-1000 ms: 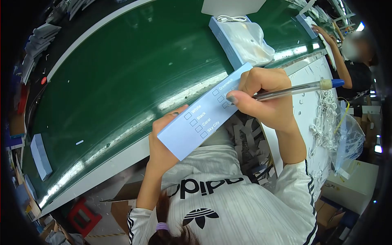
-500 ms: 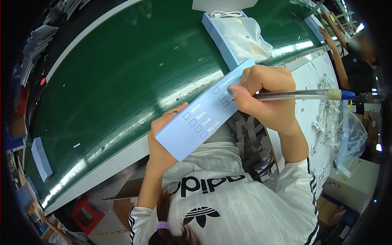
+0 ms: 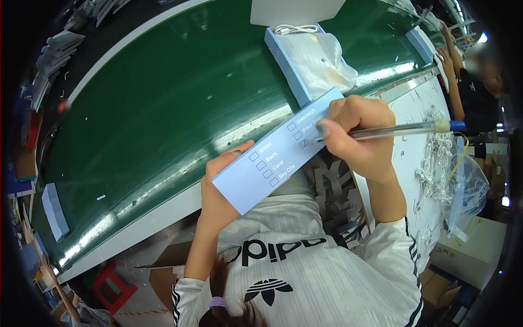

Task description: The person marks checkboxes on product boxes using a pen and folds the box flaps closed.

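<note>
holding a pale blue box (image 3: 231, 182) in the left hand (image 3: 215, 200), with fingers wrapped shut around its side, above the near edge of the green table (image 3: 163, 82). gripping a pen (image 3: 408, 129) in the right hand (image 3: 371, 150), with thumb and fingers pinched closed around it and tip at a marked square (image 3: 303, 144) on the box's printed face (can't tell whether pressing down or just above). showing white, black, coral and sky city there, each beside an unmarked square.

just beyond, on the green table, lying open: another blue box (image 3: 291, 73) with a white cable (image 3: 297, 29) and a cloudy pouch (image 3: 321, 60) inside. off to the left, resting near the table's edge, a small box (image 3: 55, 212). to the right, spread over a white surface (image 3: 406, 103), tangled cables (image 3: 434, 158); further right, a co-worker's hand (image 3: 445, 59) near a blue carton (image 3: 419, 46).
</note>
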Demonstrator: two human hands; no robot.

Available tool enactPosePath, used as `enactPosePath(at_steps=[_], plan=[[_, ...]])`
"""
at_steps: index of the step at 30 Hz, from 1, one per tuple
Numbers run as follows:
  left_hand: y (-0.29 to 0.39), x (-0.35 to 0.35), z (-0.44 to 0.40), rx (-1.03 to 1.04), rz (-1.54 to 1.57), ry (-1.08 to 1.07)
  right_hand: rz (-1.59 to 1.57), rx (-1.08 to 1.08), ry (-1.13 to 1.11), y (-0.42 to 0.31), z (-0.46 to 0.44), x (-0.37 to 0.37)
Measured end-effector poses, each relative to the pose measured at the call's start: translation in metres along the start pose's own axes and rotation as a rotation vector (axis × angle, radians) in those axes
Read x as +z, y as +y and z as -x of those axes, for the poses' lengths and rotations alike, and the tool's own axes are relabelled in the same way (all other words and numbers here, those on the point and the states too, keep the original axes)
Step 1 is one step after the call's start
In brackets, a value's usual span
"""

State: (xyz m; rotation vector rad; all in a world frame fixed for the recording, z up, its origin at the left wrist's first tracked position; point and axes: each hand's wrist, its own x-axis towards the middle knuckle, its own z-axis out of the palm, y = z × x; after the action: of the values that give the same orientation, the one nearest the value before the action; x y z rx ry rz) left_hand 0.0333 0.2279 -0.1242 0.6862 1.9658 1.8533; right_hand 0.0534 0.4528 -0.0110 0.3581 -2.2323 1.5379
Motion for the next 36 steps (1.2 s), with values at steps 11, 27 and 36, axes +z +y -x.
enactPosePath(at_steps=[11,27,36], plan=[[0.009,-0.024,-0.007,0.421,-0.185,0.233,-0.173,0.061,0.146,0.008,-0.008,-0.037],[0.021,-0.130,0.039,0.241,-1.524,0.529,0.428,0.222,-0.007,0.131,-0.040,-0.075],[-0.012,-0.133,0.050,0.332,-1.358,0.840,0.250,0.243,0.012,0.148,-0.025,-0.086]])
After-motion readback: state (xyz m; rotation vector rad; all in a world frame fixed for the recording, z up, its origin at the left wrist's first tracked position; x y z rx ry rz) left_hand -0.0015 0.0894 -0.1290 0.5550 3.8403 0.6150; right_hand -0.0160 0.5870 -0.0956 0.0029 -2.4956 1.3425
